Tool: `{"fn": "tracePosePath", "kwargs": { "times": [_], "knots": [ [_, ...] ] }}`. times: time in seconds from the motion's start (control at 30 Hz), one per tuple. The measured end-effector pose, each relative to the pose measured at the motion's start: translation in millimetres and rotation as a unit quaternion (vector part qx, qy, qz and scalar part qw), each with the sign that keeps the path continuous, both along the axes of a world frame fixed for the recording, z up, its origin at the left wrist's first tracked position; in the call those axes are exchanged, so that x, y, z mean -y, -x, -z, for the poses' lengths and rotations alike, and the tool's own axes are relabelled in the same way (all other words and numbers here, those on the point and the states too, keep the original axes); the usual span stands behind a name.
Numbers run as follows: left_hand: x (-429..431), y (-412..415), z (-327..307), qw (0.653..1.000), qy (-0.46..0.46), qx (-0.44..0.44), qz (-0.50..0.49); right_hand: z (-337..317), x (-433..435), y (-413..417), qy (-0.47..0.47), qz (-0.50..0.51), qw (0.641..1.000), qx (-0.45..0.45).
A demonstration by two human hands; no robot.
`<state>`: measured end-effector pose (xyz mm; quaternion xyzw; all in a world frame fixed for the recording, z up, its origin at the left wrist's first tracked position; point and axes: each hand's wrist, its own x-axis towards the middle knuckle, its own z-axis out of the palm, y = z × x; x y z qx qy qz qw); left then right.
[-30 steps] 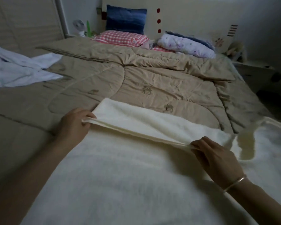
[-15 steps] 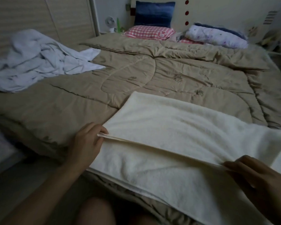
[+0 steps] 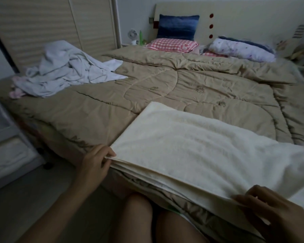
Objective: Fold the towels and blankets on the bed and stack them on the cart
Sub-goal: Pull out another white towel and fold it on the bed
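A cream towel (image 3: 197, 146) lies folded over on the near edge of the bed, on the tan quilt (image 3: 165, 88). My left hand (image 3: 95, 163) pinches its near left corner, thumb on top of the stacked layers. My right hand (image 3: 274, 213) grips the folded near edge at the lower right, fingers curled over the cloth. A crumpled pale blue-white blanket (image 3: 68, 69) lies in a heap at the bed's far left corner, with a bit of pink cloth (image 3: 16, 92) beside it.
Pillows lie at the headboard: blue (image 3: 177, 29), red checked (image 3: 172, 45), white flowered (image 3: 240, 50). A sliding wardrobe (image 3: 51, 23) stands on the left. White furniture (image 3: 5, 146) stands low at the left edge. My knees (image 3: 139, 216) press against the bed's front edge.
Both hands have drawn the towel's folded edge toward me to the bed's near edge, so the layers lie stacked. The view has pulled back and turned left, showing the heaped blanket.
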<state>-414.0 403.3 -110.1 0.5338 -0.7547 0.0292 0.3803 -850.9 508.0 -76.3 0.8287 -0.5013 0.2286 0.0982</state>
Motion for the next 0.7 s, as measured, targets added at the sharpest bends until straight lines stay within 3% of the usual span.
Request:
{"fn": "tracePosePath", "kwargs": {
  "times": [0.23,0.4,0.57,0.7],
  "knots": [
    [-5.1,3.6,36.7,0.996,-0.080,0.041,-0.010,8.8,-3.1,-12.7,-0.065,0.012,0.998,0.024],
    [-7.2,38.8,17.1,0.995,-0.045,0.014,-0.092,3.8,-10.3,-3.9,-0.044,0.039,0.996,0.067],
    [-16.2,123.7,1.2,0.998,-0.032,-0.046,0.013,2.6,-27.5,45.6,0.025,0.117,0.993,-0.013],
    [-46.4,209.4,-5.1,0.989,-0.035,-0.036,0.138,14.7,-43.5,98.2,0.020,0.209,0.977,-0.048]
  ]
}}
